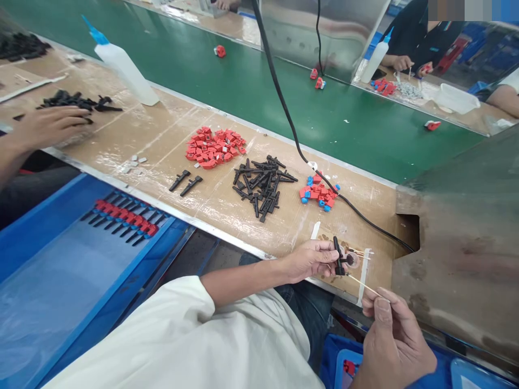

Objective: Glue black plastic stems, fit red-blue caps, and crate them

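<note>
I have the left hand (308,262) in a closed grip on a black part (338,258), thumb on one side, over the near edge of the worktop (221,216). The right hand (399,337) pinches a thin stick (365,285) between thumb and fingers; its far tip is at the part's lower end, though I can't tell whether they touch. Just beyond the part I see a small cup (353,260) with something dark in it, and a strip of tape (364,275) beside it.

Farther left on the worktop lie the red-and-blue pieces (319,193), the black pile (265,183) and the red pile (214,147). Two loose black parts (179,180) lie apart, nearer the edge. Below, the blue bin (40,248) holds a row of assemblies (125,220). At my far left, a co-worker's hand (57,127) is over more black parts.
</note>
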Demonstrator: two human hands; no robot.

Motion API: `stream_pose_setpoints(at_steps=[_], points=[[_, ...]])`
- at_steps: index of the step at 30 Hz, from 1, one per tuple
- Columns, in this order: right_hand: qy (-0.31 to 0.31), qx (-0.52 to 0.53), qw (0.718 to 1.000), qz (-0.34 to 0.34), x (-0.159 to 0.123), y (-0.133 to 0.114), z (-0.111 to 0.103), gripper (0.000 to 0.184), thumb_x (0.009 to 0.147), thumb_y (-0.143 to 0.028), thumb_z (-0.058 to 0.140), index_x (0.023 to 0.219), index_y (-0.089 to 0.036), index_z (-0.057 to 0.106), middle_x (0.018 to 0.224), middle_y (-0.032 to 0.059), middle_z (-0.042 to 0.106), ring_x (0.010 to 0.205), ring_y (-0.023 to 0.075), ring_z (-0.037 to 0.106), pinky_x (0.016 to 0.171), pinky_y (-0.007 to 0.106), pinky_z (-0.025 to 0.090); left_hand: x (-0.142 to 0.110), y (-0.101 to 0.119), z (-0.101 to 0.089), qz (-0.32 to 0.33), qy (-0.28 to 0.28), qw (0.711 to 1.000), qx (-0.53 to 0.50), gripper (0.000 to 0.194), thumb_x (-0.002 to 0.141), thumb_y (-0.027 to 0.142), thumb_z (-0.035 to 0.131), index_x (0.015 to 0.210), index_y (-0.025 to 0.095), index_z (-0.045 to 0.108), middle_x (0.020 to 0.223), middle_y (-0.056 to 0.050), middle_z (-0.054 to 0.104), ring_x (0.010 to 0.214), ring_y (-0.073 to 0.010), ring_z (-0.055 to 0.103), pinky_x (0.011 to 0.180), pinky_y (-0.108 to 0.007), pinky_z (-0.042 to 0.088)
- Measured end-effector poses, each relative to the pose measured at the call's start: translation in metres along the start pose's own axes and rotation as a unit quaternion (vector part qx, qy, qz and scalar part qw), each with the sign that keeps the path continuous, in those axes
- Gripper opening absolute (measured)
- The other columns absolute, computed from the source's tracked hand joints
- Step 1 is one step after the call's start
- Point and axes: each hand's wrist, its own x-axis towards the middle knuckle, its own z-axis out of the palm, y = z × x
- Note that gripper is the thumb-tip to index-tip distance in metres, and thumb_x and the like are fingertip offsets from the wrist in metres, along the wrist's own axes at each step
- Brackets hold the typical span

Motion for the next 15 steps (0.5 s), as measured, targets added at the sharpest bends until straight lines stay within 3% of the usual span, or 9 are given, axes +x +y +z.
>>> stream_pose_setpoints(at_steps=[9, 12, 15], points=[[-0.063, -0.063, 0.993, -0.07, 0.002, 0.013, -0.006, 0.013, 0.088, -0.024, 0.071, 0.097, -0.015, 0.075, 0.085, 0.0036, 0.072, 0.063, 0.0133, 0.066, 0.059, 0.026, 0.055, -0.002, 0.001, 0.0, 0.01, -0.002, 1.0, 0.028, 0.056, 0.059, 0.052, 0.09, 0.088, 0.011, 0.064, 0.082, -0.007, 0.072, 0.063, -0.0086, 0.062, 0.055, -0.018, 0.044], [-0.094, -0.124, 0.978, -0.138, 0.006, 0.016, -0.01, 0.011, 0.09, -0.02, 0.067, 0.099, -0.017, 0.074, 0.087, 0.004, 0.072, 0.064, 0.0143, 0.067, 0.061, 0.027, 0.056, -0.003, 0.0, -0.001, 0.037, -0.016, 0.995, 0.096, 0.058, 0.061, 0.06, 0.086, 0.085, 0.012, 0.064, 0.079, -0.005, 0.07, 0.06, -0.0091, 0.059, 0.055, -0.02, 0.044], [-0.135, -0.187, 0.94, -0.253, 0.012, 0.014, -0.012, 0.016, 0.089, -0.011, 0.066, 0.102, -0.018, 0.071, 0.086, 0.0032, 0.073, 0.068, 0.0145, 0.069, 0.064, 0.026, 0.055, -0.004, -0.001, -0.003, 0.081, -0.015, 0.981, 0.178, 0.06, 0.064, 0.066, 0.081, 0.083, 0.012, 0.063, 0.073, -0.002, 0.066, 0.059, -0.0088, 0.056, 0.057, -0.022, 0.043]])
